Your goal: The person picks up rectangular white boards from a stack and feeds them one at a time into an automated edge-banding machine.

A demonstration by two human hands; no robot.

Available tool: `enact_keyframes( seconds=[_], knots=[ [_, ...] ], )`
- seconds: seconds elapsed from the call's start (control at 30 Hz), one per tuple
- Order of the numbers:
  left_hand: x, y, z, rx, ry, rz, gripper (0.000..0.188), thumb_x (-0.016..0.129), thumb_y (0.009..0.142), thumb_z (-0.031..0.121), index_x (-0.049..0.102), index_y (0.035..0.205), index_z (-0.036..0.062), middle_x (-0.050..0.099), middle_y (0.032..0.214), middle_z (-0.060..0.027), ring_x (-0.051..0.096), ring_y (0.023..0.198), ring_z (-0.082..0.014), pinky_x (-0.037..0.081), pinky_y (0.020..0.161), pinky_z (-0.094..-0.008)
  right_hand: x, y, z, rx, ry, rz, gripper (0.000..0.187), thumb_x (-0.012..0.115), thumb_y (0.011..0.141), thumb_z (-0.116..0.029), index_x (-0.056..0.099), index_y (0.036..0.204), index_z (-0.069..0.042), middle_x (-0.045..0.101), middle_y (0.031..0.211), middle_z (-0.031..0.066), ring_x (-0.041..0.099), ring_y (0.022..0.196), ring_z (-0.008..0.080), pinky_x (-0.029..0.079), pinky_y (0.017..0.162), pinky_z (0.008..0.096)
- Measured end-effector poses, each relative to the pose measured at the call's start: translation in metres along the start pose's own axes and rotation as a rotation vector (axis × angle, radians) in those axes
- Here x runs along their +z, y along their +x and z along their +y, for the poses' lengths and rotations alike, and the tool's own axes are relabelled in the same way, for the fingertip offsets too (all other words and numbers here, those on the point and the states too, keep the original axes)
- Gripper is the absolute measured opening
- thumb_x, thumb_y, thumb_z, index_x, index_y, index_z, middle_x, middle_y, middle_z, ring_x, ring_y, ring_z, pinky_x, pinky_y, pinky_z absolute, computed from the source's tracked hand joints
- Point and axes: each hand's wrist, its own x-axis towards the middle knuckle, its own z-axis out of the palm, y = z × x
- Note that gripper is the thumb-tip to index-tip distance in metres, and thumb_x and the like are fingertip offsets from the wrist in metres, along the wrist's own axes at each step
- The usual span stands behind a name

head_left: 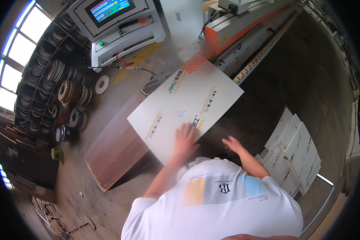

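A white rectangular panel [180, 108], covered with printed film, lies flat before me. Its far corner reaches under an orange guard [197, 60] on the machine. My left hand [185, 140] rests on the panel near its close edge, fingers spread, palm down. To the right of the panel, my right hand [232, 144] hovers in the air, touching nothing, with its fingers loosely apart. Under the panel's left side, a brown board surface [116, 146] slopes away toward the left.
A machine control box [120, 30] with a lit screen and buttons stands at the far left. The machine's long rail [264, 56] runs to the far right. Stacked white panels [294, 156] lie on my right. Racks of edging rolls [48, 72] line the left wall.
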Motion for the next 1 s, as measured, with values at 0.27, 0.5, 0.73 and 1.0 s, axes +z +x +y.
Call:
enact_keyframes(
  seconds=[0.27,0.5,0.73,1.0],
  knots=[
    [0.003,0.039,0.005,-0.078,0.144,-0.155,0.091,0.078,0.072,0.038,0.036,0.149,0.011,0.027,0.158,-0.0168,0.022,0.146,-0.043,0.025,0.111,-0.0667,-0.047,-0.07,0.138,0.376,0.191,0.191,0.046,0.069,0.089,-0.047,0.063,0.113,-0.008,0.069,0.095,0.0074,0.063,0.074,0.0168,0.05,0.064,0.0321],
    [0.009,0.085,0.02,0.0,0.139,-0.035,0.086,0.079,0.069,0.033,0.041,0.143,0.0106,0.035,0.151,-0.0202,0.029,0.141,-0.0465,0.032,0.104,-0.0676,-0.029,-0.093,0.157,0.351,0.167,0.281,0.052,0.071,0.087,-0.049,0.064,0.117,-0.008,0.068,0.106,0.0116,0.062,0.1,0.0223,0.05,0.087,0.0367],
    [0.01,0.146,0.049,0.072,0.158,-0.056,0.087,0.081,0.066,0.032,0.041,0.14,0.0085,0.036,0.148,-0.0196,0.031,0.138,-0.0458,0.037,0.1,-0.0672,-0.032,-0.056,0.141,0.228,0.358,0.344,0.038,0.072,0.089,-0.037,0.067,0.109,-0.005,0.069,0.096,0.0042,0.062,0.087,0.0149,0.05,0.082,0.0313],
    [0.018,0.211,0.067,0.078,0.282,-0.129,0.093,0.077,0.068,0.04,0.039,0.147,0.0103,0.031,0.156,-0.0169,0.027,0.144,-0.0418,0.037,0.105,-0.0609,-0.024,-0.057,0.165,0.156,0.434,0.383,0.033,0.068,0.092,-0.036,0.066,0.101,-0.005,0.068,0.09,0.0033,0.06,0.077,0.0128,0.049,0.069,0.0293]
  ],
)
